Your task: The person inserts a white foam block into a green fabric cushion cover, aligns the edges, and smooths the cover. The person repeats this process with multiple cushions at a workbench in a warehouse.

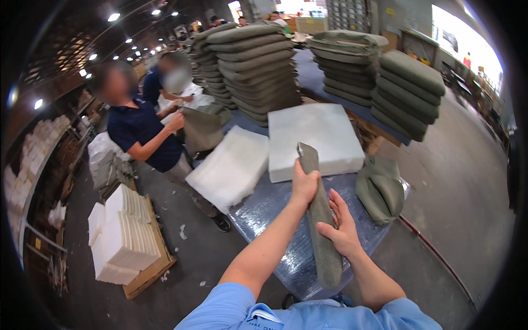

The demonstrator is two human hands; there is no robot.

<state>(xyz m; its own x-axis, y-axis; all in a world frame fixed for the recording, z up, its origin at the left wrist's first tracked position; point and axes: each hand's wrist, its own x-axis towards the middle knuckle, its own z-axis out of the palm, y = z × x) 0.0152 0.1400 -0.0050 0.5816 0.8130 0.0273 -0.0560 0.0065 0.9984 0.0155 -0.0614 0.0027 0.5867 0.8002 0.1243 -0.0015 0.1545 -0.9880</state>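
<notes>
L hand (305, 184) is clamped on the far part of a grey-green cushion (323, 247), thumb over its narrow side. R hand (342, 231) is open, fingers apart, thumb at the cushion's R side; can't tell how firmly it presses. Cushion is btwn the two hands, on edge, long & slim from this angle, rounded at the near end, w/ a matte, fine-grained fabric face. A thin pale bit shows at its far tip, too small to ID.

Under the grip: table (269, 256) w/ a shiny, wrinkled, plastic-like top. Just beyond the grip: thick white block (316, 137), squared, soft-looking, layers along its front edge. L of that, a floppy white pad (231, 168), fuzzy, corners uneven. R of the grip, a folded grey-green cover (379, 190), creased & bulging.

Farther beyond: tall cushion stack (253, 71), same dull fabric, rounded edges; another neat stack (410, 91) off to the R. Well L of the grip, a co-worker (146, 132) in a navy top holds grey-green cloth (201, 129); lower L, white foam pile (126, 231) on a brown base.

Writing: dark lettering on the wearer's light-blue shirt (231, 305), partly cut off; no label seen on the cushion.
</notes>
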